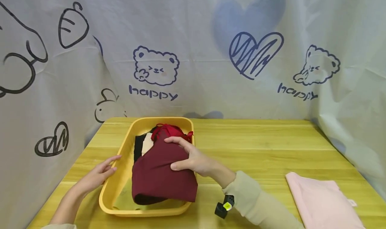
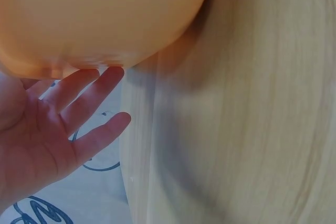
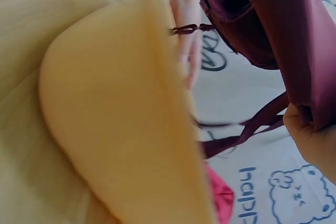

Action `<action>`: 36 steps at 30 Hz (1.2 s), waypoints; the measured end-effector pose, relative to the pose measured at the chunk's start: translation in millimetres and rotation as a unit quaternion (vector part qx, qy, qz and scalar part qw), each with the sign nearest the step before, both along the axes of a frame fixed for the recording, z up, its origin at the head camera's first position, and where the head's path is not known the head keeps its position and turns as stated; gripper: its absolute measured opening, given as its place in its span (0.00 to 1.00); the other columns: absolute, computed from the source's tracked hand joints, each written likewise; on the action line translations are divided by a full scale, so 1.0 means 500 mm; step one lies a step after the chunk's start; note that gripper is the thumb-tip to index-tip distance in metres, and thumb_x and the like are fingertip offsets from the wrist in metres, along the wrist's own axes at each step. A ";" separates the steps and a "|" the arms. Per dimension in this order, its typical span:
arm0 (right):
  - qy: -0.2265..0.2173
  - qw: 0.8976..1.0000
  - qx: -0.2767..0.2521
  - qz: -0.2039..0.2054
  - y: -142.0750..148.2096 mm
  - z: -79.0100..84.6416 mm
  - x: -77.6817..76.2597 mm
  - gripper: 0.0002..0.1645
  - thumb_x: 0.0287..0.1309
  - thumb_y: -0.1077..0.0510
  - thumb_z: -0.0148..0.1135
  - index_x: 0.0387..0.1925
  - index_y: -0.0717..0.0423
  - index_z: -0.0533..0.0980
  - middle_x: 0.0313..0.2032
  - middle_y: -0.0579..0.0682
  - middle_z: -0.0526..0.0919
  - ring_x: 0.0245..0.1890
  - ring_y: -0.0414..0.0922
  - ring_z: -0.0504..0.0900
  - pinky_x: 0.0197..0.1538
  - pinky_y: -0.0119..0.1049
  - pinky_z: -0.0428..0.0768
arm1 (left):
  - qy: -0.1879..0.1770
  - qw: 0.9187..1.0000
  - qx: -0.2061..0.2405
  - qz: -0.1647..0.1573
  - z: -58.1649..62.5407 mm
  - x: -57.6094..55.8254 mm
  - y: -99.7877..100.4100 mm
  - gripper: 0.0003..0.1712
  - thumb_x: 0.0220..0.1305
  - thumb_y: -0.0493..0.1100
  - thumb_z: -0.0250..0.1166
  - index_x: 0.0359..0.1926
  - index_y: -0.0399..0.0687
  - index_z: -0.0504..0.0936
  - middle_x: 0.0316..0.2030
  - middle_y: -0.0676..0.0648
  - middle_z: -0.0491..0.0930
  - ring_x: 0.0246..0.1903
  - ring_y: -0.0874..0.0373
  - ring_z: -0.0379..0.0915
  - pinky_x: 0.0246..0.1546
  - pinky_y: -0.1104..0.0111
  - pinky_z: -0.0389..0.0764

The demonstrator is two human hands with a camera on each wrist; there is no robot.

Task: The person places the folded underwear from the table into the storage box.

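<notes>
A folded maroon garment with straps (image 1: 164, 170) is held over the yellow tray (image 1: 109, 192) by my right hand (image 1: 196, 158), its thumb and fingers gripping the cloth. In the right wrist view, the garment (image 3: 294, 40) hangs above the tray's rim, with straps trailing down and my hand (image 3: 315, 148) at its edge. My left hand (image 1: 98, 175) rests its fingertips on the tray's left rim. Seen from the left wrist, that hand (image 2: 47, 135) has its fingers extended against the tray's side (image 2: 105, 14). Inside the tray lie a red lacy piece (image 1: 173, 131), a cream cloth (image 1: 147, 143) and a black cloth (image 1: 138, 146).
A folded pink cloth (image 1: 324, 198) lies on the wooden table (image 1: 256, 138) at the right. White curtains (image 1: 196, 54) with drawn bears and hearts surround the table at the back and sides. A black wrist device (image 1: 224, 207) sits by my right sleeve.
</notes>
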State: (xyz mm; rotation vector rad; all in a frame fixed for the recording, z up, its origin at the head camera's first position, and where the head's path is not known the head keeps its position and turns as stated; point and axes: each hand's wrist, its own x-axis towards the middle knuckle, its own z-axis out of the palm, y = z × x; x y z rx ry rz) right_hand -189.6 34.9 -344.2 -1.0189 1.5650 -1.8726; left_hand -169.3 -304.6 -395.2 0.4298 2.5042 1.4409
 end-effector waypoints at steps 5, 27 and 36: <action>0.017 0.999 0.035 -0.023 -0.017 -0.030 -0.009 0.36 0.53 0.67 0.60 0.62 0.55 0.57 0.48 0.49 0.72 0.44 0.41 0.74 0.46 0.33 0.73 | 0.005 1.000 0.001 -0.002 -0.004 -0.001 0.001 0.28 0.70 0.38 0.45 0.64 0.26 0.50 0.20 0.53 0.55 0.17 0.68 0.52 0.19 0.72 0.63; 0.203 0.919 0.330 -0.079 -0.062 -0.089 -0.011 0.40 0.51 0.49 0.65 0.65 0.44 0.59 0.53 0.49 0.66 0.50 0.38 0.66 0.53 0.33 0.66 | 0.000 1.000 -0.011 0.003 -0.002 -0.005 -0.001 0.29 0.70 0.40 0.46 0.66 0.30 0.50 0.21 0.52 0.55 0.18 0.66 0.51 0.20 0.71 0.62; 0.240 0.868 0.422 -0.109 -0.083 -0.099 -0.010 0.45 0.50 0.43 0.64 0.67 0.48 0.56 0.51 0.52 0.67 0.52 0.42 0.68 0.52 0.34 0.67 | -0.004 1.000 -0.016 0.006 -0.005 -0.004 -0.001 0.29 0.70 0.40 0.45 0.66 0.31 0.50 0.21 0.52 0.55 0.18 0.66 0.52 0.20 0.71 0.62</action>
